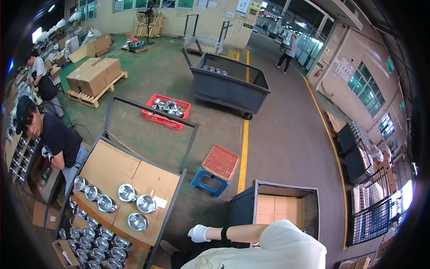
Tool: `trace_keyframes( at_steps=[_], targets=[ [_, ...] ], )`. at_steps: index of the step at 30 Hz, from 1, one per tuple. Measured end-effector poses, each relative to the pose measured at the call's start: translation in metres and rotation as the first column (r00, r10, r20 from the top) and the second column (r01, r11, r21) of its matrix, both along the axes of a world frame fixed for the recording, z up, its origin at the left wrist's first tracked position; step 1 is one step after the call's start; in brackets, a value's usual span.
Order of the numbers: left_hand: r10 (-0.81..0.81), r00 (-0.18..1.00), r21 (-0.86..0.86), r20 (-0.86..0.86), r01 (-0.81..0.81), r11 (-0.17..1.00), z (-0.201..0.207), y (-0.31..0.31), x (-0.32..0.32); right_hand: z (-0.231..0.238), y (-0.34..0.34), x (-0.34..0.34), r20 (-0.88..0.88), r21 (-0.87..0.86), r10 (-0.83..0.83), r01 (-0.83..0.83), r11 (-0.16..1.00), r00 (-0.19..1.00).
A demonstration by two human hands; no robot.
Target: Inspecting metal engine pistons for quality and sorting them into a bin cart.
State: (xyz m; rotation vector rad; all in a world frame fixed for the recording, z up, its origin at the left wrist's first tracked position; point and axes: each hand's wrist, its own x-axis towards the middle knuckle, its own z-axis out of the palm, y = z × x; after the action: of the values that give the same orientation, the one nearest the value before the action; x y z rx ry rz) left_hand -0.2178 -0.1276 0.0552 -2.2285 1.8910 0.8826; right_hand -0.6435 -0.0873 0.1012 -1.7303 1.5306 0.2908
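My right hand (pixel 198 233), in a white glove with a black band further up the forearm, reaches leftward across the lower middle. Its fingers are curled in, and nothing shows in them. Nearest on its left is a cart (pixel 168 204) topped with cardboard (pixel 116 163). Several silver, round, cup-like metal parts (pixel 146 204) stand apart on that cardboard. Below its brown edge, more of these metal parts (pixel 96 242) are packed in rows. Partly behind my right arm is a dark metal bin (pixel 319 204) with cardboard inside. My left hand is out of view.
A blue stool (pixel 211 180) with a red woven seat stands ahead. Beyond are a red crate (pixel 166 120) of metal parts and a large dark wheeled bin (pixel 224 92). A co-worker (pixel 62 139) leans beside the cart at left; another person (pixel 286 54) is far off on the walkway.
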Motion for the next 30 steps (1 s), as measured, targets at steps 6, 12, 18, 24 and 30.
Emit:
trace_keyframes(
  at_steps=[6, 12, 18, 24, 30],
  targets=[
    [-0.152, 0.973, 0.248, 0.175, 0.106, 0.963, -0.040, -0.007, 0.065, 0.008, -0.024, 0.070, 0.005, 0.151, -0.054, 0.053, 0.987, 0.999],
    [0.012, 1.000, -0.105, -0.007, -0.012, 0.994, -0.015, -0.062, 0.034, 0.048, -0.069, 0.107, -0.024, -0.051, -0.080, 0.078, 0.996, 0.997],
    [0.041, 0.986, -0.131, 0.164, -0.020, 0.991, -0.063, -0.072, 0.029, 0.012, -0.062, 0.091, -0.048, -0.028, -0.175, 0.174, 0.984, 0.983],
    [-0.131, 0.932, -0.174, 0.337, 0.198, 0.965, -0.095, -0.086, 0.017, 0.010, -0.055, 0.092, 0.001, -0.056, -0.238, 0.238, 0.970, 0.971],
    [0.518, 0.854, -0.048, 0.046, -0.516, 0.855, -0.080, -0.129, 0.006, 0.011, -0.038, 0.083, -0.037, -0.028, -0.280, 0.279, 0.960, 0.959]
  ],
)
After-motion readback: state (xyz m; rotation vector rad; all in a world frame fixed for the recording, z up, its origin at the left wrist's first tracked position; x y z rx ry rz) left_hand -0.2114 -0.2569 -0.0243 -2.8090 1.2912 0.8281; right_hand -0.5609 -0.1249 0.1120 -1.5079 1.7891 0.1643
